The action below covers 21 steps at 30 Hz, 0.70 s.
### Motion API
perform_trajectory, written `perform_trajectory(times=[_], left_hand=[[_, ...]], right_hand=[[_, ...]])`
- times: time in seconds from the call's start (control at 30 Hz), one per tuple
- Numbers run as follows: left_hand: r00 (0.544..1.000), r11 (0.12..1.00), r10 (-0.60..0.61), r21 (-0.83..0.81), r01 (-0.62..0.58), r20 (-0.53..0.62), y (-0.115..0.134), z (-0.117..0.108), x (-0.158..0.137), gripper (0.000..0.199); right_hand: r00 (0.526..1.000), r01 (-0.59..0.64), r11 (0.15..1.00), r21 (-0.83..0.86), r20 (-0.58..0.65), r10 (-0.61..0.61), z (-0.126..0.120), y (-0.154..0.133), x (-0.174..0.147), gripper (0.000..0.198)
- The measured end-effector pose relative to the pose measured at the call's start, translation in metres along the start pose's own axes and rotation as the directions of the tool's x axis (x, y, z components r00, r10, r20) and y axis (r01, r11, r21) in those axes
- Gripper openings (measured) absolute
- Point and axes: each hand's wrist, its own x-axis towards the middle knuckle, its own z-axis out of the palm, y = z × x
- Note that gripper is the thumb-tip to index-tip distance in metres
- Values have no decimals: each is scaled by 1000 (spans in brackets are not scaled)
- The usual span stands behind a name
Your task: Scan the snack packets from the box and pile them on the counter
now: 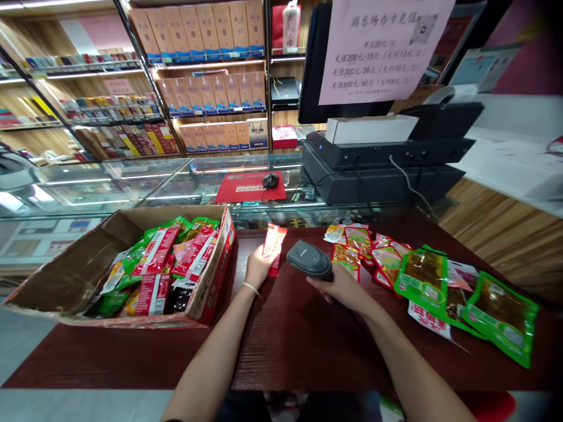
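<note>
My left hand (258,265) is closed around a red snack packet (274,239), whose upper part looks brightly lit. In my right hand (343,285) is a dark grey barcode scanner (308,258), its head pointing left toward the packet. The scanner and packet are a short gap apart, above the dark red-brown counter (285,346). Left of my left hand stands an open cardboard box (220,264) with several red and green snack packets (156,252) inside. To the right of the scanner lie several more snack packets, among them green ones (422,278) and small red ones (358,240).
A glass display case (176,181) runs behind the counter, with a red mat (233,186) and a black mouse (270,180) on it. At the back right stand a monitor with a pink notice (382,47) and a black cash register (352,181). Shelves of boxes (197,32) line the wall.
</note>
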Motion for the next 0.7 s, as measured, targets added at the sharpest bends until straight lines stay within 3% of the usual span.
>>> perform_trajectory(times=[0.23,0.4,0.57,0.7], left_hand=[[996,996,93,-16,-93,9,-5,-3,-2,31],[992,994,109,14,-108,-62,8,-1,-9,27],[985,993,97,-53,-105,-144,43,-9,-21,32],[964,957,215,-163,-240,-157,91,-44,-37,33]], right_hand=[[999,-23,994,103,-34,27,-1,0,1,37],[994,-38,974,223,-88,59,-1,2,4,36],[993,39,943,332,-121,2,-4,5,6,39],[992,19,932,362,-126,29,-5,5,8,40]])
